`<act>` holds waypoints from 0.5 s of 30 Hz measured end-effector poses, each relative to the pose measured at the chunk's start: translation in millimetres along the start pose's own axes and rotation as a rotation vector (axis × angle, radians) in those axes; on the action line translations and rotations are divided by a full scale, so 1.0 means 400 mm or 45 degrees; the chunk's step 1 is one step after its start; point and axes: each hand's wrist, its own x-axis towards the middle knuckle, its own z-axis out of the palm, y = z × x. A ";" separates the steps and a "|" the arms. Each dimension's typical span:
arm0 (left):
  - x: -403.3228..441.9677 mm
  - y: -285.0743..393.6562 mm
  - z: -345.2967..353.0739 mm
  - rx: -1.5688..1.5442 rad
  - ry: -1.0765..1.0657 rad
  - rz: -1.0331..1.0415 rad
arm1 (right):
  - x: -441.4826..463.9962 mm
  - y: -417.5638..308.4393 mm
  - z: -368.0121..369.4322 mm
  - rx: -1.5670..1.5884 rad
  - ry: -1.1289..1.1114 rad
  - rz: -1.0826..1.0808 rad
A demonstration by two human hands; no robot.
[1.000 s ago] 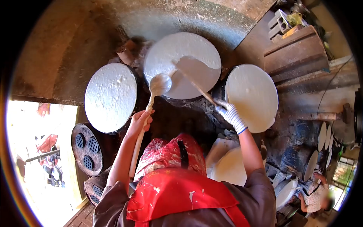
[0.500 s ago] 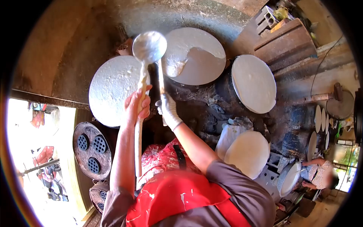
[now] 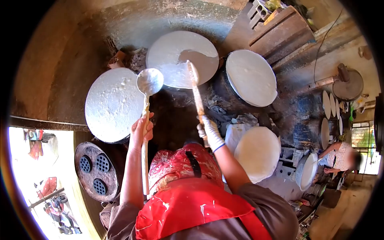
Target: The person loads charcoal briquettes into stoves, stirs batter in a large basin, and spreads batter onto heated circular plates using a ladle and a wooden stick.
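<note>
My left hand [image 3: 141,131] is wrapped round the long, batter-smeared handle of a ladle [image 3: 150,81], its bowl up between the left griddle [image 3: 114,102] and the middle griddle [image 3: 168,48]. In my right hand [image 3: 210,133], which wears a whitish glove, is a spatula [image 3: 193,76] with a pale, coated blade. The blade is over the right part of the middle griddle; whether it touches the surface I cannot tell. White batter covers most of that griddle, with a bare grey patch at its right. The left griddle carries a bumpy white layer.
A third griddle [image 3: 251,78] with a white sheet stands at the right. Nearer me lies a round pale stack [image 3: 258,154]. A drum lid with holed round briquettes [image 3: 96,168] is at my left. Another person [image 3: 342,156] works by a white-filled basin [image 3: 308,172] at far right.
The spatula has moved right, away from the ladle and across the middle griddle. My left hand and the ladle have lowered a little, and the view has shifted.
</note>
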 end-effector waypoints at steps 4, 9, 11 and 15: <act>0.009 -0.019 0.024 0.008 0.041 -0.003 | 0.014 -0.055 0.008 -0.206 0.003 -0.396; 0.023 -0.033 0.054 -0.004 0.078 0.001 | 0.023 0.003 0.103 -0.362 -0.230 -0.097; 0.025 -0.039 0.066 0.049 0.093 0.008 | 0.021 -0.047 0.015 -0.401 -0.199 -0.056; 0.041 -0.068 0.088 -0.027 0.157 -0.040 | 0.040 -0.198 -0.113 -0.584 -0.054 -0.071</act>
